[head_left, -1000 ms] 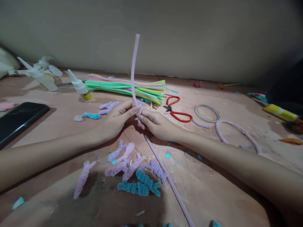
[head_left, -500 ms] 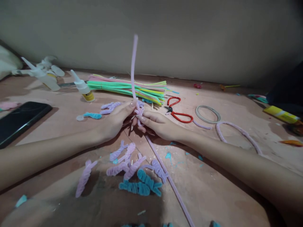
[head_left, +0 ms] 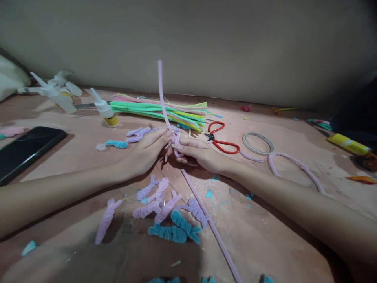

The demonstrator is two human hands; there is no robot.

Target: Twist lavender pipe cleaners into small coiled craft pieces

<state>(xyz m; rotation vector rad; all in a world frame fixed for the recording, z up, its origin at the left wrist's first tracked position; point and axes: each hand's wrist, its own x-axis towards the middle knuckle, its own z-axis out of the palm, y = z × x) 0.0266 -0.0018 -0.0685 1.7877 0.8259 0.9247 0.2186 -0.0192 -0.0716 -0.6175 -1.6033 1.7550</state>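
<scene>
Both hands meet over the middle of the table around a pale purple pipe cleaner (head_left: 161, 92), its lower part bent into loops and its free end standing up. My left hand (head_left: 147, 151) pinches it from the left, near the base of the upright end. From the right, my right hand (head_left: 198, 151) is closed on the looped part; some fingertips are hidden behind it. Nearer me lie several twisted pink and lilac pieces (head_left: 150, 208), two teal twisted pieces (head_left: 167, 232) and a long straight lilac pipe cleaner (head_left: 218, 236).
Behind the hands lies a bundle of coloured pipe cleaners (head_left: 138, 108), with a glue bottle (head_left: 106, 112) to its left. Red-handled scissors (head_left: 225, 146), a tape ring (head_left: 257, 143) and a fuzzy lilac hoop (head_left: 297, 163) lie to the right. A black phone (head_left: 31, 151) rests at left.
The pipe cleaner's upright end has swung left and lower. The looped part has turned slightly in my fingers, while both hands stay nearly in place.
</scene>
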